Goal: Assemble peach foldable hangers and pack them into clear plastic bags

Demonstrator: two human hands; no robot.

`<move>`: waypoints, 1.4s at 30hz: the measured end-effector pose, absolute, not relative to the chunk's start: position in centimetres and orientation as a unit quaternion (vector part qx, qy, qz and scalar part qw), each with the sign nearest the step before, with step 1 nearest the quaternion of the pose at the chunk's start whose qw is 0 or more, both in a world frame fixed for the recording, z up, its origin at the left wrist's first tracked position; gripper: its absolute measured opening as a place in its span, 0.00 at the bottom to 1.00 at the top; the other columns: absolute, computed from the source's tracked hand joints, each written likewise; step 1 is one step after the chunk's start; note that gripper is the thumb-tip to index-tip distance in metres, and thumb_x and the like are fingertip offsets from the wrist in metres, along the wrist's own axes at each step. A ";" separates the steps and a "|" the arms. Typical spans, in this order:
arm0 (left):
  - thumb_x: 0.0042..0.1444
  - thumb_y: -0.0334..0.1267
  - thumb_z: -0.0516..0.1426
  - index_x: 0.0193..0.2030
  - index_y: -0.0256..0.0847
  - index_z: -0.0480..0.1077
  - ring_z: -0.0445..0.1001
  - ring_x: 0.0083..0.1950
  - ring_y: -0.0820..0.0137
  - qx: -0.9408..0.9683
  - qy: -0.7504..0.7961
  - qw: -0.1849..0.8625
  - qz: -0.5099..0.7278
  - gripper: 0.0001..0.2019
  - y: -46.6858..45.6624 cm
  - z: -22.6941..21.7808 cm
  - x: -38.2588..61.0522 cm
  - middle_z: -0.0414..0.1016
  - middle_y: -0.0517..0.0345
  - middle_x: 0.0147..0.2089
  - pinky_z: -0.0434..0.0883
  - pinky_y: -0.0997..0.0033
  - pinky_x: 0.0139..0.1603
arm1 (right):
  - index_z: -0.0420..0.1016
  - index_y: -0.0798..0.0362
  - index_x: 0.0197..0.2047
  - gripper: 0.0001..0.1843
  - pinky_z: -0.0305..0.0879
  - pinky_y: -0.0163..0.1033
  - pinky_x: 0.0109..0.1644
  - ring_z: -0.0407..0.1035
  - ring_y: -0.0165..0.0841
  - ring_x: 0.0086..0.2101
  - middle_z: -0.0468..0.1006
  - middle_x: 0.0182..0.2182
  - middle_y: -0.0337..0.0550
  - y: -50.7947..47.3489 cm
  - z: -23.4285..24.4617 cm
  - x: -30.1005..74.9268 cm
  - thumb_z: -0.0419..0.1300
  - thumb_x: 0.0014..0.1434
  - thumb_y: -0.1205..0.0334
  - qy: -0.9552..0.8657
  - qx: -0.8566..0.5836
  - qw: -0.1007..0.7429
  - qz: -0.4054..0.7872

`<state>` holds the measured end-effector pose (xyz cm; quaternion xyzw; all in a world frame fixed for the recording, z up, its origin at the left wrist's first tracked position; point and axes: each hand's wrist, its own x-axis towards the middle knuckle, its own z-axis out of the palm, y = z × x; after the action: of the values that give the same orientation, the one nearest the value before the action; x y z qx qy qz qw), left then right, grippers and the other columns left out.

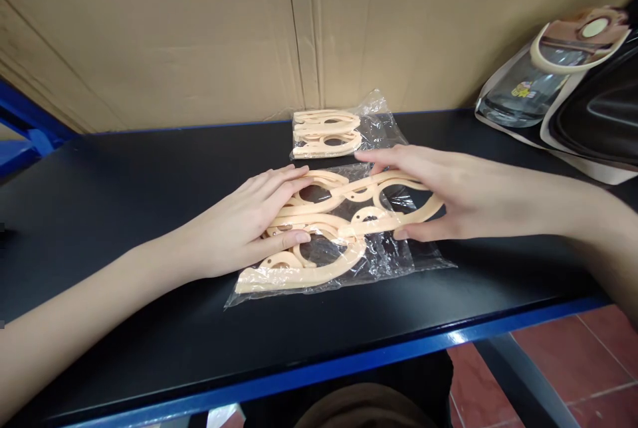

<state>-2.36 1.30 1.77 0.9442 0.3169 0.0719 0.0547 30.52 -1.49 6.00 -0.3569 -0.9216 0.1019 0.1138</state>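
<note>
Several beige folding hangers [319, 267] lie folded, in and on a clear plastic bag [389, 265], in the middle of the black tabletop. My left hand [249, 222] rests over their left part, fingers stretched out and the thumb apart on a lower hanger. At the right, my right hand [438, 189] grips the curved end of a beige folding hanger [383, 223], with the thumb at its near side and the fingers at its far side. Whether this hanger lies inside the bag or on top of it, I cannot tell. My palms hide parts of the hangers.
Behind, a second clear bag [376, 129] holds more folded beige hangers [326, 125]. A clear water bottle [523, 92] with a strap leans by a black bag [598, 109] at the right. Cardboard [199, 36] stands along the back; a blue rail [319, 375] edges the front.
</note>
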 end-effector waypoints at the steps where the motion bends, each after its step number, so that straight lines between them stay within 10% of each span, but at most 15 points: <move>1: 0.67 0.63 0.47 0.73 0.34 0.53 0.50 0.76 0.52 0.945 0.316 0.053 0.071 0.39 1.3 1.8 -2.4 0.52 0.43 0.76 0.54 0.49 0.74 | 0.44 0.36 0.76 0.49 0.69 0.58 0.63 0.62 0.54 0.64 0.60 0.70 0.41 -1.4 5.6 30.3 0.64 0.59 0.43 -0.925 -0.349 0.110 0.104; 15: 0.66 0.65 0.46 0.73 0.36 0.54 0.51 0.76 0.50 0.946 0.312 0.058 0.070 0.40 1.2 2.0 -2.3 0.52 0.43 0.76 0.55 0.47 0.74 | 0.39 0.44 0.77 0.50 0.66 0.60 0.63 0.64 0.52 0.64 0.60 0.71 0.52 -1.1 3.6 29.1 0.61 0.62 0.42 -0.919 -0.351 0.103 0.147; 42: 0.65 0.66 0.48 0.74 0.43 0.53 0.50 0.76 0.48 0.943 0.320 0.066 0.058 0.39 1.0 2.1 -2.3 0.51 0.46 0.77 0.53 0.40 0.73 | 0.49 0.39 0.75 0.43 0.68 0.53 0.63 0.65 0.47 0.64 0.61 0.71 0.41 -1.4 5.0 29.3 0.62 0.63 0.45 -0.921 -0.333 0.097 0.175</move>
<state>-2.26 1.04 2.10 0.9432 0.3204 0.0582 0.0664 29.26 -1.38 4.95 -0.3332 -0.9214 0.1747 0.0970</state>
